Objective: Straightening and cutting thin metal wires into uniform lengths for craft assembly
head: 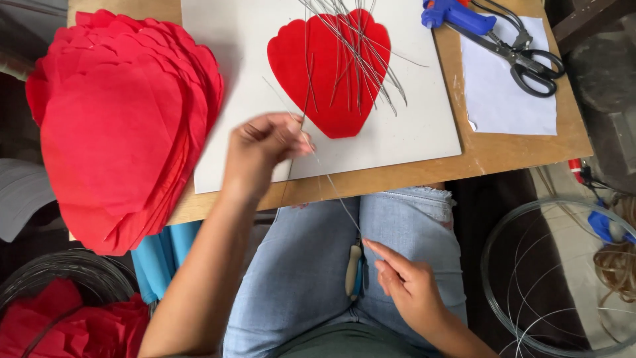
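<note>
Pinching a thin grey wire (311, 149) between closed fingers, the left hand (262, 149) was held at the worktop (490, 156) edge, open room below over the lap. Beyond the fingers, more wires (351, 59) were piled on a red heart cutout (324, 99). The right hand (407, 282), fingers loosely open, was kept beside pliers (354, 268).

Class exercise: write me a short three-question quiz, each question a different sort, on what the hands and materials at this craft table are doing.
1. True or false: the left hand pinches a thin wire.
2. Which lies nearest the right hand: A the scissors, B the pliers, C the stack of red paper petals?
3. Fill in: the bundle of wires lies on a red ____-shaped piece.

Key: 1 true; 2 B; 3 heart.
</note>
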